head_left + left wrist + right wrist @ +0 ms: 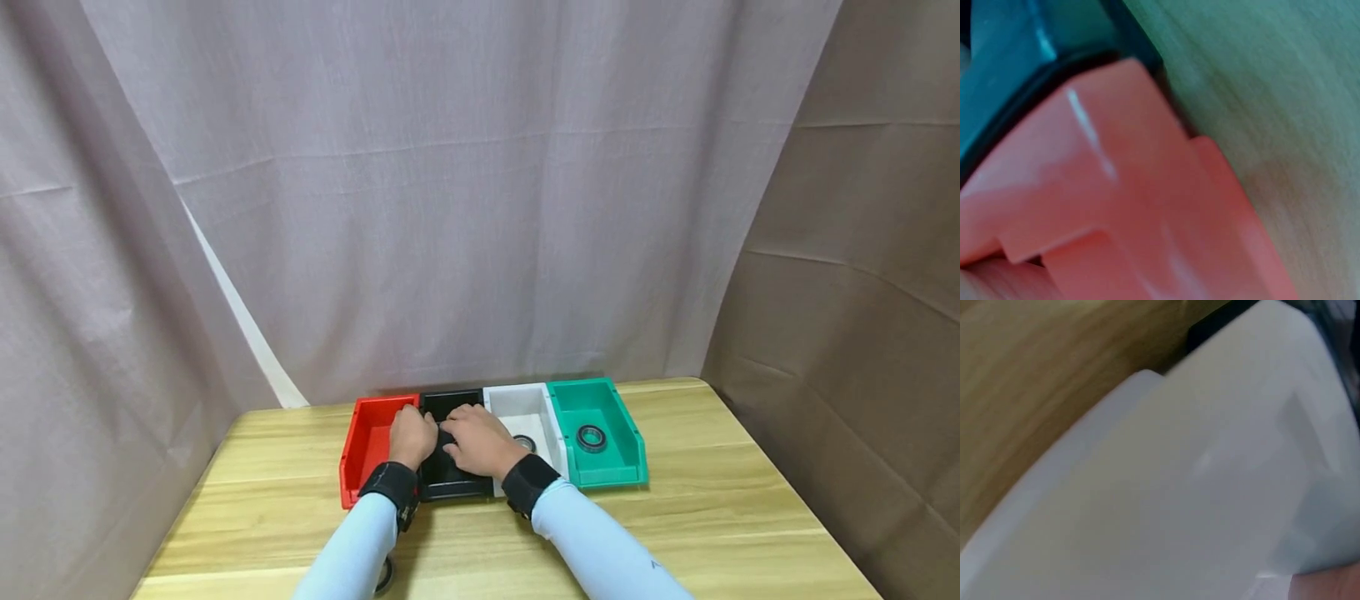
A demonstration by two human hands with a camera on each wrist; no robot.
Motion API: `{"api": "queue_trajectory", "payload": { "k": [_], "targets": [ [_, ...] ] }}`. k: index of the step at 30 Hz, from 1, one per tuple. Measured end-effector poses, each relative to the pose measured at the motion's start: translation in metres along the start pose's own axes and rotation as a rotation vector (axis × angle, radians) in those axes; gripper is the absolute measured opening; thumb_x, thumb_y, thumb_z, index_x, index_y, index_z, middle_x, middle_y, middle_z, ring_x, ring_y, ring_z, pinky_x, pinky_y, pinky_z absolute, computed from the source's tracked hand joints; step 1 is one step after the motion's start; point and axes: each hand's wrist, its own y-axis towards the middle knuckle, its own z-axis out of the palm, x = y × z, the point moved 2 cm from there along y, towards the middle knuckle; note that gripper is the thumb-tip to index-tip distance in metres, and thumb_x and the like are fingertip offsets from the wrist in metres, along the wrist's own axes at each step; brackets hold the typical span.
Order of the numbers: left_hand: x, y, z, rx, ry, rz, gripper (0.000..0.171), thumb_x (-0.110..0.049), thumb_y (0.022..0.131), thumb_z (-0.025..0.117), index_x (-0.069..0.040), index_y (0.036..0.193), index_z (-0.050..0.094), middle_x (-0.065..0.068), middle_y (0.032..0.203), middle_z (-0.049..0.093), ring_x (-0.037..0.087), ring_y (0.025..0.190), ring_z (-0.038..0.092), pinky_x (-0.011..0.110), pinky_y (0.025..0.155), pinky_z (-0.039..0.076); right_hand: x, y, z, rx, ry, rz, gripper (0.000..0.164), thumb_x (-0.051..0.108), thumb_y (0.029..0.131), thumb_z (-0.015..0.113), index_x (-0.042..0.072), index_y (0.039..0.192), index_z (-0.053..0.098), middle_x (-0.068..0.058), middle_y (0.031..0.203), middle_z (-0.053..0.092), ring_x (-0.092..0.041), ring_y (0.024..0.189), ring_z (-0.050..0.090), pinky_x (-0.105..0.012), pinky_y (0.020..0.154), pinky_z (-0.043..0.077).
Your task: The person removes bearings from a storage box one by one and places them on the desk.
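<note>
My left hand (412,435) is over the wall between the red bin (369,442) and the black bin (453,487). Its fingertips are hidden from the head view. Coming from the white bin's side, my right hand (480,439) reaches over the black bin, fingers pointing left. The hands nearly meet; whether either holds something there cannot be seen. A ring-shaped bearing (527,442) lies in the white bin (517,400), partly behind the right hand. Each wrist view shows a bin front close up, the red bin (1135,169) and the white bin (1166,475).
The green bin (611,475) closes the row on the right, holding another bearing (592,437). Near the front edge of the wooden table (480,550), a further bearing (386,575) is partly covered by the left sleeve. A grey curtain (420,208) hangs behind the table.
</note>
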Motion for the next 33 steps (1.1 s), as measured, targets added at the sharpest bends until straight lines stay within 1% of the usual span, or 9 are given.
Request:
{"api": "queue_trajectory", "payload": {
  "k": [4, 7, 10, 13, 16, 19, 24, 29, 33],
  "targets": [
    [-0.004, -0.003, -0.007, 0.003, -0.013, -0.006, 0.033, -0.027, 0.102, 0.064, 0.006, 0.103, 0.068, 0.023, 0.097, 0.075, 0.037, 0.078, 0.068, 0.050, 0.070, 0.060, 0.004, 0.004, 0.002, 0.053, -0.064, 0.007, 0.039, 0.044, 0.096, 0.074, 0.020, 0.127, 0.078, 0.000, 0.126, 0.076, -0.021, 0.120, 0.069, -0.040, 0.107, 0.051],
    [-0.010, -0.009, -0.015, -0.002, -0.030, -0.001, 0.032, -0.027, 0.102, 0.064, 0.005, 0.099, 0.068, 0.023, 0.095, 0.075, 0.038, 0.079, 0.069, 0.051, 0.071, 0.060, 0.006, 0.003, 0.002, 0.068, -0.142, -0.005, 0.035, 0.047, 0.089, 0.077, 0.023, 0.114, 0.081, 0.003, 0.112, 0.078, -0.018, 0.107, 0.071, -0.035, 0.098, 0.050],
    [-0.017, -0.016, -0.022, -0.010, -0.039, 0.014, 0.031, -0.025, 0.101, 0.064, 0.005, 0.096, 0.069, 0.025, 0.095, 0.075, 0.042, 0.080, 0.070, 0.055, 0.074, 0.060, 0.007, 0.002, 0.002, 0.080, -0.193, -0.012, 0.024, 0.043, 0.081, 0.078, 0.026, 0.099, 0.080, 0.006, 0.097, 0.077, -0.015, 0.093, 0.071, -0.034, 0.094, 0.048],
    [-0.018, -0.017, -0.022, -0.017, -0.042, 0.016, 0.031, -0.025, 0.101, 0.063, 0.005, 0.095, 0.069, 0.026, 0.096, 0.076, 0.044, 0.082, 0.070, 0.056, 0.077, 0.061, 0.007, 0.002, 0.003, 0.089, -0.208, -0.006, 0.018, 0.037, 0.076, 0.079, 0.027, 0.092, 0.078, 0.008, 0.091, 0.077, -0.013, 0.086, 0.071, -0.035, 0.098, 0.048],
    [-0.012, -0.012, -0.016, -0.008, -0.030, 0.004, 0.031, -0.026, 0.101, 0.062, 0.004, 0.097, 0.068, 0.025, 0.097, 0.076, 0.041, 0.081, 0.070, 0.054, 0.075, 0.060, 0.008, 0.002, 0.004, 0.100, -0.212, -0.004, 0.017, 0.035, 0.077, 0.080, 0.027, 0.093, 0.079, 0.008, 0.093, 0.078, -0.012, 0.088, 0.072, -0.036, 0.103, 0.048],
    [-0.003, -0.005, -0.007, 0.003, -0.025, -0.003, 0.030, -0.026, 0.101, 0.062, 0.003, 0.096, 0.068, 0.023, 0.094, 0.076, 0.038, 0.077, 0.069, 0.049, 0.069, 0.059, 0.009, 0.002, 0.006, 0.113, -0.219, -0.005, 0.016, 0.034, 0.079, 0.081, 0.027, 0.094, 0.079, 0.009, 0.096, 0.079, -0.012, 0.091, 0.072, -0.036, 0.106, 0.047],
    [0.004, 0.000, 0.000, 0.026, -0.036, -0.016, 0.031, -0.029, 0.102, 0.062, 0.001, 0.097, 0.068, 0.017, 0.087, 0.074, 0.031, 0.071, 0.064, 0.041, 0.060, 0.053, 0.009, 0.002, 0.007, 0.126, -0.244, -0.009, 0.013, 0.034, 0.080, 0.081, 0.027, 0.092, 0.079, 0.009, 0.094, 0.077, -0.012, 0.089, 0.071, -0.034, 0.100, 0.046],
    [-0.006, -0.010, -0.012, 0.036, -0.054, -0.035, 0.031, -0.027, 0.103, 0.063, 0.003, 0.101, 0.069, 0.018, 0.089, 0.074, 0.034, 0.074, 0.065, 0.043, 0.061, 0.053, 0.009, 0.001, 0.007, 0.114, -0.241, -0.009, 0.011, 0.030, 0.081, 0.079, 0.026, 0.091, 0.079, 0.008, 0.094, 0.078, -0.012, 0.089, 0.071, -0.033, 0.099, 0.045],
    [-0.009, -0.012, -0.016, 0.050, -0.074, -0.055, 0.030, -0.026, 0.103, 0.064, 0.003, 0.102, 0.069, 0.017, 0.090, 0.074, 0.031, 0.074, 0.064, 0.041, 0.061, 0.052, 0.010, 0.001, 0.007, 0.090, -0.242, -0.011, 0.009, 0.029, 0.082, 0.079, 0.025, 0.090, 0.080, 0.007, 0.094, 0.079, -0.013, 0.089, 0.072, -0.034, 0.100, 0.046]
  ]
}}
